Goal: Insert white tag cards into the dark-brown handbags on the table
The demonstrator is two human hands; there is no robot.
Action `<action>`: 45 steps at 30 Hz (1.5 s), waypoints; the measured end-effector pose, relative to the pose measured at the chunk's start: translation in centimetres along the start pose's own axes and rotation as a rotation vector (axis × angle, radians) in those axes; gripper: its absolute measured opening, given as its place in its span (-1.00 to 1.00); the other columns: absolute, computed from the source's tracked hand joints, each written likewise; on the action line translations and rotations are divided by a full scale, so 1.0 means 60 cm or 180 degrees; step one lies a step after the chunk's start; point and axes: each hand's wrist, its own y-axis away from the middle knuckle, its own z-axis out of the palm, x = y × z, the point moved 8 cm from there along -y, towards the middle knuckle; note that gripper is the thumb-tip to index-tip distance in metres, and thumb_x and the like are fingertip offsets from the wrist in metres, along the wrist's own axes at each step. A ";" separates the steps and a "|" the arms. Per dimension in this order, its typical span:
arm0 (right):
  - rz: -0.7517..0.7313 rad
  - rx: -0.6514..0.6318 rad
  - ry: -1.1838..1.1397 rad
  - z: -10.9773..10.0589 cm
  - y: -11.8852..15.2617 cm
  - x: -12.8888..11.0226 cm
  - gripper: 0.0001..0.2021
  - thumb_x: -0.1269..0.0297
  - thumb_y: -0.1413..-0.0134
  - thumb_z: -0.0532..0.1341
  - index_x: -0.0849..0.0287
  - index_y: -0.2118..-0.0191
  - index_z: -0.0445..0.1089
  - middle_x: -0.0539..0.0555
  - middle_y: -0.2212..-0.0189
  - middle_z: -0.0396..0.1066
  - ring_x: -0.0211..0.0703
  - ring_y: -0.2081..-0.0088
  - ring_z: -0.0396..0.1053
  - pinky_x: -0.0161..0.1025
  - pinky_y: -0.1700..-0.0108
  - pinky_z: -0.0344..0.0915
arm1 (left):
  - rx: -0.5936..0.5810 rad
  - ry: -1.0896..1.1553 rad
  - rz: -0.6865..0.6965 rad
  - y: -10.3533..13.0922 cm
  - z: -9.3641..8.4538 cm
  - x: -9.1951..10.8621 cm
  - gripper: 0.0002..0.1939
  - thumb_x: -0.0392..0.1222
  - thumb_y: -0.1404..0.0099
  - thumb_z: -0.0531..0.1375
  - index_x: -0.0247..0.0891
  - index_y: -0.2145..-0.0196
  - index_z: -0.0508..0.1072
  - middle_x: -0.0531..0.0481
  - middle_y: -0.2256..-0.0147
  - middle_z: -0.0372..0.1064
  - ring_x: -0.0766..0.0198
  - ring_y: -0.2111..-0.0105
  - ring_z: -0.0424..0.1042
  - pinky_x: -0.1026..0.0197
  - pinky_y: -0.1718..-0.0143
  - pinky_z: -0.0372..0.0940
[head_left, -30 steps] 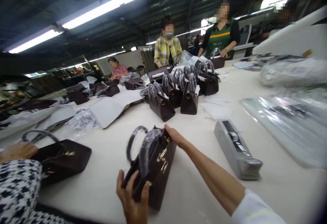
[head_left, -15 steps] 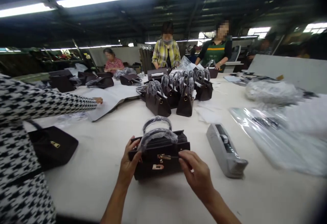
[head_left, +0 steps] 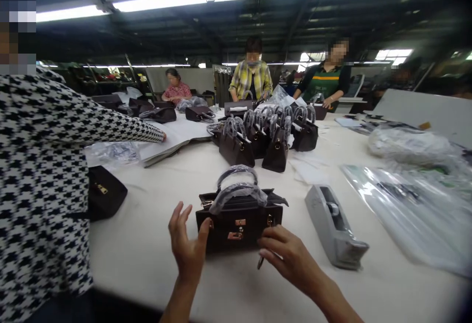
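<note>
A dark brown handbag point(head_left: 224, 227) stands upright on the white table in front of me, its handles point(head_left: 239, 197) wrapped in clear plastic and its front fitted with a gold-coloured lock point(head_left: 236, 236). At the bag's left edge is my left hand point(head_left: 187, 247), fingers spread, thumb against or very near the front corner. My right hand point(head_left: 285, 251) is closed in front of the bag's lower right side. A thin metal tool point(head_left: 260, 263) pokes out below its fingers; its exact kind is hidden by the hand.
A grey tape dispenser point(head_left: 332, 229) stands to the right, beside clear plastic sheets point(head_left: 398, 210). Several finished-looking handbags point(head_left: 236, 148) stand farther back. At left, a person in a houndstooth top point(head_left: 44, 165) reaches across, near another dark bag point(head_left: 106, 195). Other people work behind.
My left hand has loosened from the bag's side and spread its fingers. My right hand has drawn the tool away from the lock, turning it downward. The view has shifted left.
</note>
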 end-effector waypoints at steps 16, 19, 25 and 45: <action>0.2070 0.0615 -0.2716 0.087 -0.016 0.034 -0.67 0.07 -0.10 0.03 0.13 0.14 0.35 0.02 0.47 0.42 -0.31 0.74 0.26 -0.37 0.76 0.17 | -0.2463 0.0512 -0.2403 0.072 0.144 0.018 -0.69 0.03 -0.14 0.06 -0.28 0.41 0.42 0.02 0.51 0.44 0.49 0.82 0.08 0.35 0.81 -0.09; 0.2318 0.0798 -0.3180 0.105 -0.008 0.037 -0.65 0.03 -0.06 0.07 0.17 0.17 0.36 0.03 0.46 0.41 -0.38 0.76 0.21 -0.42 0.80 0.13 | -0.2807 0.0162 -0.2296 0.058 0.150 0.022 -0.71 -0.02 -0.11 0.05 -0.30 0.44 0.41 -0.01 0.50 0.45 0.49 0.83 0.10 0.36 0.83 -0.09; 0.2388 0.0914 -0.3538 0.113 0.002 0.038 -0.64 0.02 -0.04 0.09 0.20 0.19 0.36 0.03 0.49 0.40 -0.42 0.77 0.19 -0.46 0.80 0.14 | -0.3114 -0.0519 -0.1733 0.023 0.158 0.059 -0.87 -0.25 0.05 0.09 -0.26 0.67 0.37 0.11 0.73 0.28 0.41 0.80 0.16 0.34 0.78 -0.01; 0.2135 0.1169 -0.3719 0.116 -0.031 0.029 -0.69 0.09 -0.02 0.13 0.21 0.23 0.40 -0.07 0.64 0.29 -0.39 0.75 0.17 -0.43 0.78 0.12 | -0.3337 -0.0381 -0.2098 0.043 0.172 0.029 -0.85 -0.24 0.05 0.04 -0.28 0.68 0.33 0.08 0.72 0.30 0.43 0.82 0.16 0.40 0.83 -0.02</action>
